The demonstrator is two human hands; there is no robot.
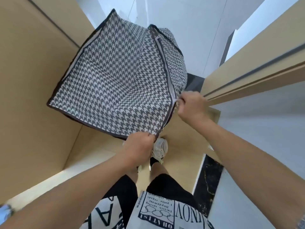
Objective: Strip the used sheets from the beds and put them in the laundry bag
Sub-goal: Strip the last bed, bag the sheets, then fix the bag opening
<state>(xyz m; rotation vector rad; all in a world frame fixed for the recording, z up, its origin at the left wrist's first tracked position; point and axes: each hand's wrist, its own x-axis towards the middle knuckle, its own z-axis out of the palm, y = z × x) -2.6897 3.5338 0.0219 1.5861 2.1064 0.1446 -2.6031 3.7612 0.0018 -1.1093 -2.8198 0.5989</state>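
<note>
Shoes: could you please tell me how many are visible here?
1: a white shoe on the floor, just below the bag corner held by the left hand. The other may be hidden beneath that hand.

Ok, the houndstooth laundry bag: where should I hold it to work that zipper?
Grip the laundry bag at its near bottom corner, as the left hand does, from below. The right hand pinches at the zipper line, so bracing that seam's end keeps it taut.
</note>
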